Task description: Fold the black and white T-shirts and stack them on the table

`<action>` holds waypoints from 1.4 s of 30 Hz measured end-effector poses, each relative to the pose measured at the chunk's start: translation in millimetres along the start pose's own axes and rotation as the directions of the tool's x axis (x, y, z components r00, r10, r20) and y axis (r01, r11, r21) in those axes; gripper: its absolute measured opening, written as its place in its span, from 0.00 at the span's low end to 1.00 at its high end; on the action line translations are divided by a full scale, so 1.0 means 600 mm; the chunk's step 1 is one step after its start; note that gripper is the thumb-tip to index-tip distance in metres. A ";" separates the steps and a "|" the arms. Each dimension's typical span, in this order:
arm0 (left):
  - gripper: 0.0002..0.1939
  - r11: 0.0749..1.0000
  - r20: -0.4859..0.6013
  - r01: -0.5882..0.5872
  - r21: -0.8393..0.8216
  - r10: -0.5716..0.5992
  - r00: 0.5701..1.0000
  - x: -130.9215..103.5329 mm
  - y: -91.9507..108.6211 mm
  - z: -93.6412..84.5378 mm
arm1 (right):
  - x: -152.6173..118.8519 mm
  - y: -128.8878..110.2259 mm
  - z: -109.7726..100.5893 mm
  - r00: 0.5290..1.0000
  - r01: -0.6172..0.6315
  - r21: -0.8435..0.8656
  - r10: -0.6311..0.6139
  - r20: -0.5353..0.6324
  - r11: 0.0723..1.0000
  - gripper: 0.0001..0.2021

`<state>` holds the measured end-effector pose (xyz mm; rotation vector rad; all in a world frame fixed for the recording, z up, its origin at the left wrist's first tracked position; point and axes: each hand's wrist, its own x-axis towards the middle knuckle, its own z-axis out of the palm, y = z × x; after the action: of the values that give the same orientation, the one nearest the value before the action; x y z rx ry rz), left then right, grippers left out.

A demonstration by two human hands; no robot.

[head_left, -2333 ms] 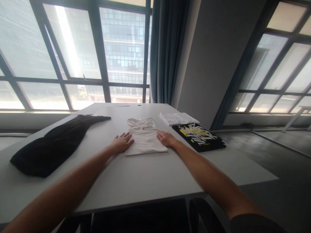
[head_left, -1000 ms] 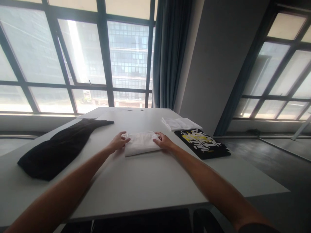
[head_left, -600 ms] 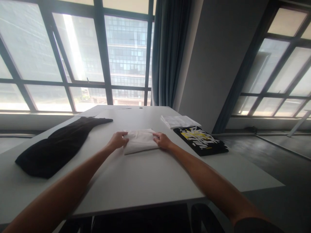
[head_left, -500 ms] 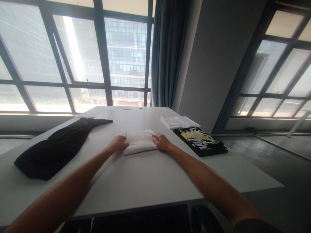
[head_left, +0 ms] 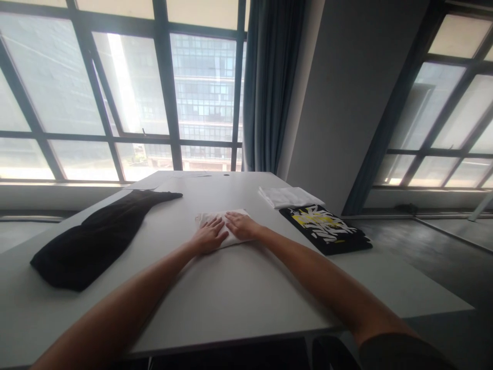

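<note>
A folded white cloth garment (head_left: 232, 239) lies flat on the white table (head_left: 231, 288) in front of me. My left hand (head_left: 210, 235) rests palm down on its left half, fingers spread. Flat on the right half is my right hand (head_left: 241, 226), its fingers stretched out and pointing left. The two hands nearly meet over the middle and cover most of the cloth. Neither one grips anything. Only the garment's far edge and a strip at the near side show.
Left on the table lies a long black garment (head_left: 103, 236). To the right are a folded white cloth (head_left: 290, 197) and, nearer, a folded black garment (head_left: 327, 228) with a white and yellow print. A chair (head_left: 333, 354) partly shows under the near table edge.
Both hands have let go of the garment's side edges and moved inward onto its top, where they now lie flat. The view has shifted slightly.
</note>
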<state>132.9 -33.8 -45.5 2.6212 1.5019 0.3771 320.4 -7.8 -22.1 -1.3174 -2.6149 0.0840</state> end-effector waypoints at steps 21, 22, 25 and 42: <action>0.36 0.990 -0.065 0.130 0.048 -0.127 0.990 -0.003 0.004 -0.022 | 0.049 0.029 0.012 0.981 -0.191 0.126 0.192 0.003 0.973 0.29; 0.36 0.994 -0.028 0.094 0.050 -0.092 0.995 -0.004 0.009 -0.019 | 0.051 0.022 0.016 0.988 -0.155 0.130 0.150 0.048 0.979 0.29; 0.37 0.995 0.073 0.089 0.047 -0.093 0.993 -0.009 0.012 -0.015 | 0.049 0.024 0.025 0.982 -0.165 0.125 0.151 0.116 0.978 0.29; 0.26 0.972 0.136 -0.230 -0.049 0.235 0.963 -0.029 -0.018 -0.045 | 0.038 0.081 0.024 0.910 -0.412 0.051 0.414 -0.016 0.910 0.30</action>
<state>108.4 -44.5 -24.6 2.7402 1.1399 0.2261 342.5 40.0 -39.3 -1.8192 -2.2527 0.1901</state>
